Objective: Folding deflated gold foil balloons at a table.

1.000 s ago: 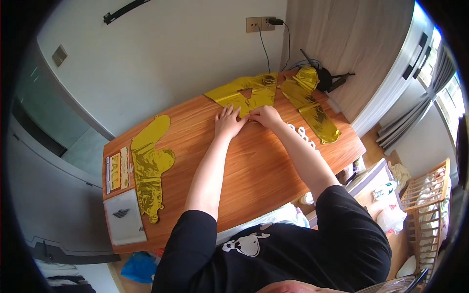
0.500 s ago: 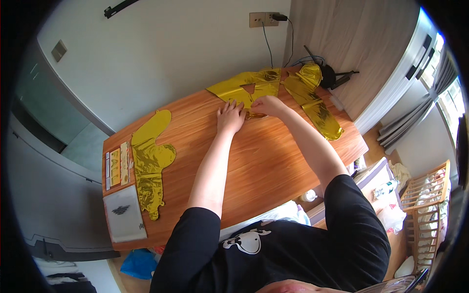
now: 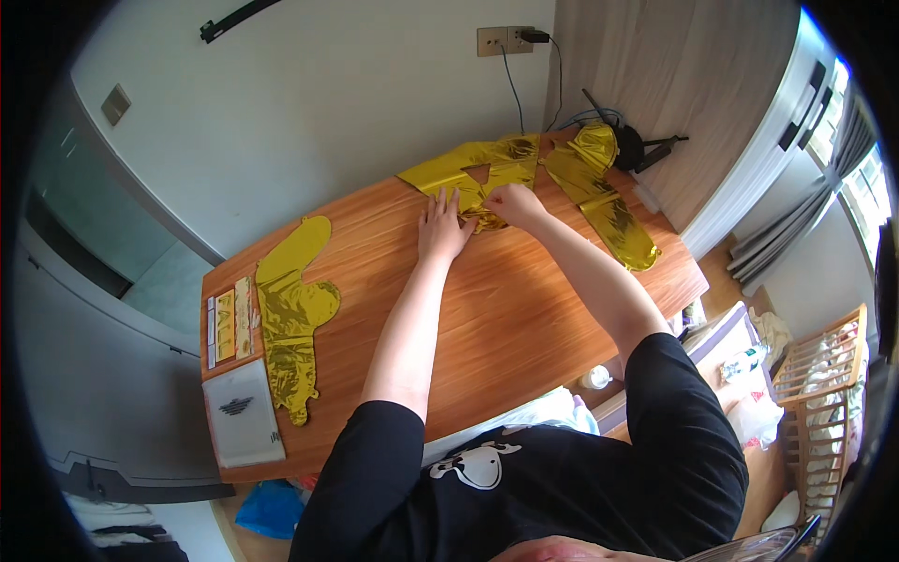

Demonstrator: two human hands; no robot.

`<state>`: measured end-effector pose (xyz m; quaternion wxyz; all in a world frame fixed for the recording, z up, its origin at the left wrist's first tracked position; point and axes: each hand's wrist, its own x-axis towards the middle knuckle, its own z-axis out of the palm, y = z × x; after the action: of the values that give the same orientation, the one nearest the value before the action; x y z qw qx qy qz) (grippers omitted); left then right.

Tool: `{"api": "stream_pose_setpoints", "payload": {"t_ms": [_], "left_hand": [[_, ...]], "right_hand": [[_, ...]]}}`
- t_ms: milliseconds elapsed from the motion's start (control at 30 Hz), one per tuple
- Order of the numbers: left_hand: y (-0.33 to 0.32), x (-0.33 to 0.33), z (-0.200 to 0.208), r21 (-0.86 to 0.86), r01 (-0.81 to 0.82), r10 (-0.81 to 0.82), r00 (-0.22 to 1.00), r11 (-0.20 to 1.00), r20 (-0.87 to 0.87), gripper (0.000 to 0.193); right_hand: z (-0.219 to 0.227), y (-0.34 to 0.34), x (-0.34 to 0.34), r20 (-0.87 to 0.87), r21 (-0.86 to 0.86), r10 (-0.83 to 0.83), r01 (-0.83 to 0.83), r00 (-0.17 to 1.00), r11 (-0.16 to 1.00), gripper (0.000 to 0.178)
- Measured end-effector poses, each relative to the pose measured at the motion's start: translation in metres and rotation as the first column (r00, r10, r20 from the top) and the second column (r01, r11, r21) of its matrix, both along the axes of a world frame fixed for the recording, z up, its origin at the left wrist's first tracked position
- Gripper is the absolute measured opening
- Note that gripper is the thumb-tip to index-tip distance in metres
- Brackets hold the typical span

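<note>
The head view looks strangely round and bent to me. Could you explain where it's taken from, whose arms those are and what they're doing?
There is no machine here: those are a person's own bare arms. A wide fisheye camera on the person's head looks down, so straight edges bend near the rim.

On the wood-grain table lie three flat gold foil balloons: one at left, one at right, and a middle one with a triangular hole. A white pouch lies at the left end.

The left hand is spread, its fingertips on the middle balloon. The right hand is curled at that balloon's near part; whether it pinches the foil is hard to tell.
</note>
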<state>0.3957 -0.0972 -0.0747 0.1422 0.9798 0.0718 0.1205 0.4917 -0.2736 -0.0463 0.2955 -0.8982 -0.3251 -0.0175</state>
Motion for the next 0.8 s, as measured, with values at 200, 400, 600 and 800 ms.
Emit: {"api": "stream_pose_setpoints", "payload": {"t_ms": [200, 400, 600, 800], "left_hand": [[-0.002, -0.002, -0.001, -0.046, -0.015, 0.019, 0.996, 0.999, 0.092, 0.097], [-0.005, 0.006, 0.001, -0.056, 0.026, -0.023, 0.998, 0.998, 0.059, 0.097], [0.001, 0.003, -0.006, -0.101, 0.024, -0.021, 0.999, 0.995, 0.024, 0.084], [0.003, 0.001, -0.006, -0.083, 0.017, -0.018, 1.000, 0.996, -0.010, 0.082]], "right_hand": [[0.039, 0.003, 0.056, 0.085, 0.039, -0.019, 0.015, 0.996, 0.999, 0.028], [0.120, 0.015, 0.104, 0.257, 0.056, -0.172, 0.162, 0.951, 0.985, 0.022], [0.186, 0.037, 0.087, 0.543, 0.113, -0.255, 0.232, 0.800, 0.966, 0.023], [0.245, 0.036, 0.083, 0.721, 0.229, -0.331, 0.242, 0.608, 0.943, 0.024]]}}
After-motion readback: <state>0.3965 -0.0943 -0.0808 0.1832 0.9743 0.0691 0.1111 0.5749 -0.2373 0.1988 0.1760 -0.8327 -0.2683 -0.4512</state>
